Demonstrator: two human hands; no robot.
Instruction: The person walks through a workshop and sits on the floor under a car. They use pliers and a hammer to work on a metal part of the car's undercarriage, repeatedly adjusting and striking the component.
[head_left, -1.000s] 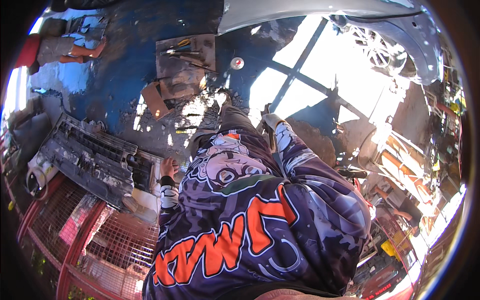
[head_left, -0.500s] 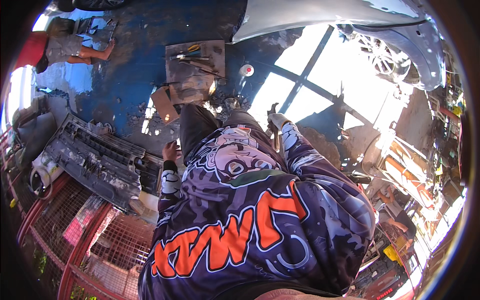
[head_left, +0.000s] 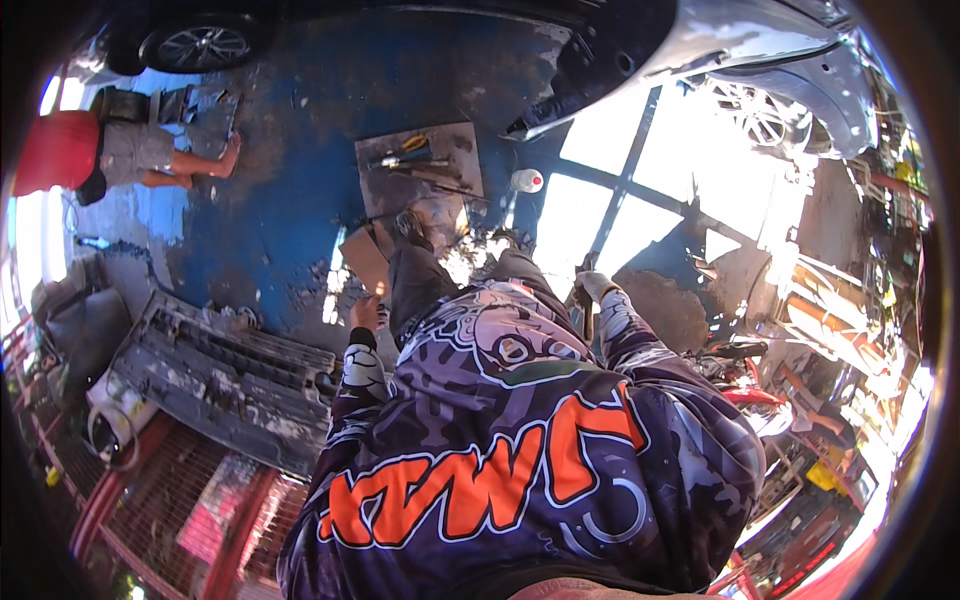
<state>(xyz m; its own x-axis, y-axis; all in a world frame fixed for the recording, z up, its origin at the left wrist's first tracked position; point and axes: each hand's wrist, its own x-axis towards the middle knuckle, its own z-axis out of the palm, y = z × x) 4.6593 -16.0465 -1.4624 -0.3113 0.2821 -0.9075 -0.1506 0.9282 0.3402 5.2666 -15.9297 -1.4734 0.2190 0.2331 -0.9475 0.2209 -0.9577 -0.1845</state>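
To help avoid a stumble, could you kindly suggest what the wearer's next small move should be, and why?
I would suggest placing the next step to the left, onto the blue floor: the left shoe is close to the flat sheet where hand tools lie, a white bottle is to that sheet's right, and the gloved right hand grips a long-handled tool.

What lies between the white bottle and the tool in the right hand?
A sunlit patch of floor lies between the bottle and the tool, in the head view.

1 held tool (head_left: 588, 320); 1 btl (head_left: 525, 181); 2 spkd whls (head_left: 755, 113) (head_left: 203, 46)
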